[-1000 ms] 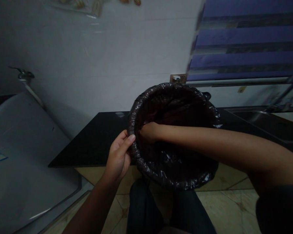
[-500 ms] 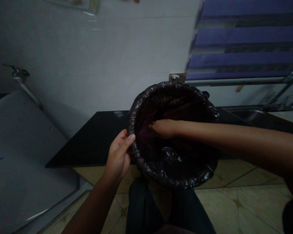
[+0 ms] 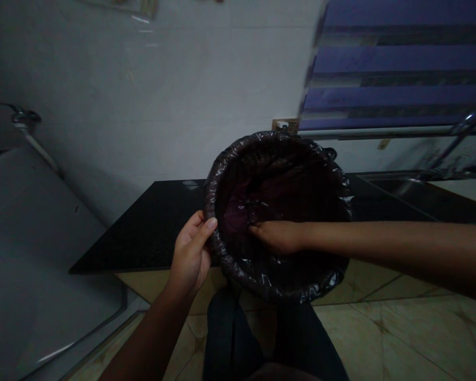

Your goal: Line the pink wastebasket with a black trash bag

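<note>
A round bin (image 3: 216,174) lined with a dark, shiny plastic bag is held tilted, its opening facing me. The bag is folded over the rim all the way round. My left hand (image 3: 192,251) grips the rim at the left side, thumb on top of the folded bag and fingers behind. Inside the bin, my right hand (image 3: 280,236) reaches in from the right, its fingers close to the liner (image 3: 238,209) on the inner wall. The fingertips are dark and partly hidden, so their hold on the bag is unclear.
Behind the bin is a black countertop (image 3: 150,227) with a sink (image 3: 404,188) and faucet (image 3: 456,137) at the right. A white appliance (image 3: 43,254) stands at the left, below a wall tap (image 3: 26,116). A socket (image 3: 286,125) and purple striped blind (image 3: 381,58) are on the wall.
My right hand has moved down inside the bin, toward me, uncovering more of the liner's left part. My left hand keeps its grip on the rim.
</note>
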Available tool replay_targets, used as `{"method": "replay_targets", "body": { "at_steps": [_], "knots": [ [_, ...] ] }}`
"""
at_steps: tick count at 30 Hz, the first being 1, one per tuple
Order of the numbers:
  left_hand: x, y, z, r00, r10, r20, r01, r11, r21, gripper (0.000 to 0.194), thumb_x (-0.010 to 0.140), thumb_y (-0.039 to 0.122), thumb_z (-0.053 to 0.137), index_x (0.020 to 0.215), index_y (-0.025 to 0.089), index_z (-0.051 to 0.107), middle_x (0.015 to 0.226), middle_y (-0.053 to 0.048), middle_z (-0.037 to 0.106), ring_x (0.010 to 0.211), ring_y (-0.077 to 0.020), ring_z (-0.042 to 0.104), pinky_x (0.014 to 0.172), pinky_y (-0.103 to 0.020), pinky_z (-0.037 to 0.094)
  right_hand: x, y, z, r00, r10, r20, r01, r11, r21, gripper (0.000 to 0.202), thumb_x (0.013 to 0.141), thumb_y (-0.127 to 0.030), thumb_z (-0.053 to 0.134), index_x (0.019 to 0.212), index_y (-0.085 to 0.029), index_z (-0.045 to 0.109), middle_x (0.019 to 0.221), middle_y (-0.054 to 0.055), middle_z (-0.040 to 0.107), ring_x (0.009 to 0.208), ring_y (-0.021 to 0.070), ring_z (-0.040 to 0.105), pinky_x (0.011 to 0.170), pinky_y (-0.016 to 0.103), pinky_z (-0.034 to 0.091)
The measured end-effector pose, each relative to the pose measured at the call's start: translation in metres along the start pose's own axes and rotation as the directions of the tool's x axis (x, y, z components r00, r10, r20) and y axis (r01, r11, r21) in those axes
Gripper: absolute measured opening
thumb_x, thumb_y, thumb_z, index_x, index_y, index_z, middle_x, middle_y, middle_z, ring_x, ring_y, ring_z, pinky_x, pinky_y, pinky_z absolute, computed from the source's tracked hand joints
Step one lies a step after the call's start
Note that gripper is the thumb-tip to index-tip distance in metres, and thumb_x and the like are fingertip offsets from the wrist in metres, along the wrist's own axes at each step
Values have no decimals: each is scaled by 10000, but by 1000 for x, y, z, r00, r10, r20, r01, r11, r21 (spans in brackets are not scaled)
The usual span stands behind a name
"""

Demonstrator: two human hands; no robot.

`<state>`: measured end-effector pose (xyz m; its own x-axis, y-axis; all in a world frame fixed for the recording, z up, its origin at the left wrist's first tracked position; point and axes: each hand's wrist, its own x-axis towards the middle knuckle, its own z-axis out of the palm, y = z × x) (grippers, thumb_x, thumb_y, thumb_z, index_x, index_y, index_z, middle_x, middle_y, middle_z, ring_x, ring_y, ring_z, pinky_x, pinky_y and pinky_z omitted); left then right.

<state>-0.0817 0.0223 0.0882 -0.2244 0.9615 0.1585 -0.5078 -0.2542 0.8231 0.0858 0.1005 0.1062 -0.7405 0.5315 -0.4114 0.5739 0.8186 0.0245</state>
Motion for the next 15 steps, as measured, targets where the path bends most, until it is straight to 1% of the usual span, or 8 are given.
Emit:
{"method": "replay_targets", "body": {
  "at_steps": [6,9,11,13,15],
  "knots": [
    [-2,-2,0,1000,11,4,-11,1000,-7,194,689,287,739,796,177,619,717,-27,662,837,-226,661,778,-351,527,1,-13,14,998,-10,60,7,998,55,592,805,-68,467,1382,20,371,1224,234,579,1090,292,600,811,333,497],
    [-2,-1,-1,1000,5,-10,-5,1000,-13,209,670,286,754,775,174,614,708,-18,649,771,-207,656,762,-347,530,4,-15,14,996,-3,84,-3,997,75,605,815,-87,465,1400,15,348,1233,224,578,1096,287,598,826,332,498],
    [-2,0,-2,1000,-3,-10,2,1000,-18,227,651,292,772,751,169,610,702,-10,640,703,-180,641,741,-336,533,7,-12,10,996,11,93,-18,997,78,596,835,-109,463,1405,16,343,1221,226,586,1088,284,603,821,329,498],
    [-2,0,-2,1000,-11,-6,11,1000,-17,247,635,303,787,741,165,612,700,-4,635,652,-156,619,710,-319,534,11,-7,3,996,6,92,-12,998,65,544,860,-141,467,1376,15,392,1199,230,597,1071,279,611,816,320,493],
    [-2,0,-2,1000,-14,-7,14,1000,-11,261,623,309,796,741,162,616,705,-2,634,635,-141,603,679,-298,532,16,1,-4,997,-3,80,0,999,32,446,881,-158,465,1294,8,493,1185,231,603,1045,271,620,813,308,481]
  ]
}}
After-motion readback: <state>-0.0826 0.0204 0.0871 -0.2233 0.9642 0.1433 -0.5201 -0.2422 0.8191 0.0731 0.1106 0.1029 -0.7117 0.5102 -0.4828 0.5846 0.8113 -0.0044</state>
